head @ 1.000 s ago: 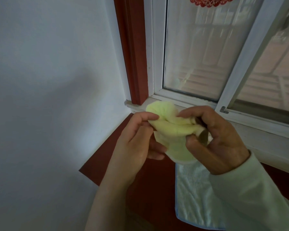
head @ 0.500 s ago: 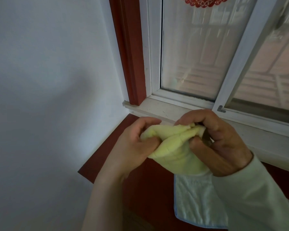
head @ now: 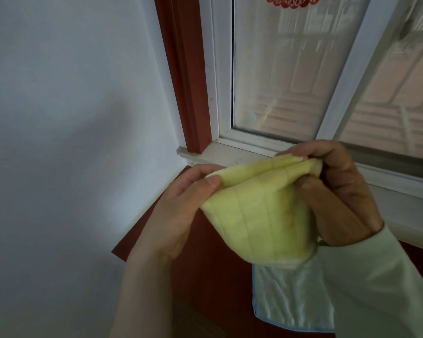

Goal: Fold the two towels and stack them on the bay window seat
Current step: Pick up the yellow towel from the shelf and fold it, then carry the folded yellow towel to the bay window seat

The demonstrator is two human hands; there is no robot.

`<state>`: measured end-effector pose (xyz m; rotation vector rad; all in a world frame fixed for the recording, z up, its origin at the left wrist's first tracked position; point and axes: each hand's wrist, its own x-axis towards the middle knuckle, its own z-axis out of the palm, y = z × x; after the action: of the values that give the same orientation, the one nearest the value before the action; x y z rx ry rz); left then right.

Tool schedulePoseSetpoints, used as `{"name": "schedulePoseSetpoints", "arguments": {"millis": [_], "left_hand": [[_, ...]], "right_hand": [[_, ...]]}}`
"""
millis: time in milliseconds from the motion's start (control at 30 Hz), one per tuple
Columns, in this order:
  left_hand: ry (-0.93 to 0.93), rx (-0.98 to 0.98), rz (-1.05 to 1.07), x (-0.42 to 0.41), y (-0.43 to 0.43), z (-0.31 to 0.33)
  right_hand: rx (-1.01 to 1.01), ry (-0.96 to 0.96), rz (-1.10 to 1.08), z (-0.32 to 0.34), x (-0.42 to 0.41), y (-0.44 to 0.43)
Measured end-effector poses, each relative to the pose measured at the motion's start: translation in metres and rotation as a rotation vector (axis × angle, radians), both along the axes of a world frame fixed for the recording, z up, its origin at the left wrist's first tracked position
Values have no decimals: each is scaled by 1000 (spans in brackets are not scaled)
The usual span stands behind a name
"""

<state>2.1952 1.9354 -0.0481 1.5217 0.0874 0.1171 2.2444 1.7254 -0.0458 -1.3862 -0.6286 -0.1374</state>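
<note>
Half-hidden blue towel (head: 287,301) beneath yellow towel (head: 261,215) and sleeve (head: 366,289), red decoration (head: 288,1) cropped at top

White wall (head: 59,118) adjoins red trim (head: 185,81) and a white-framed window (head: 279,81).

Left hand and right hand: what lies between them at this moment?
In the head view, the yellow towel spans the gap: the left hand pinches one end, the right hand grips the other.
</note>
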Motion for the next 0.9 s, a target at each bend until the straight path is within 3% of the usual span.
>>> {"name": "schedulePoseSetpoints", "arguments": {"millis": [200, 367, 467, 700, 900], "left_hand": [[-37, -164, -226, 0, -6, -10], [-52, -128, -95, 0, -15, -10], [-68, -185, -84, -1, -18, -10], [-70, -215, -51, -1, -29, -3], [-57, -127, -36, -2, -51, 5]], "right_hand": [[115, 50, -87, 5, 7, -3], [24, 151, -74, 7, 4, -7], [-140, 288, 38, 2, 4, -15], [-291, 413, 360, -14, 11, -29], [-181, 356, 169, -7, 0, -55]]}}
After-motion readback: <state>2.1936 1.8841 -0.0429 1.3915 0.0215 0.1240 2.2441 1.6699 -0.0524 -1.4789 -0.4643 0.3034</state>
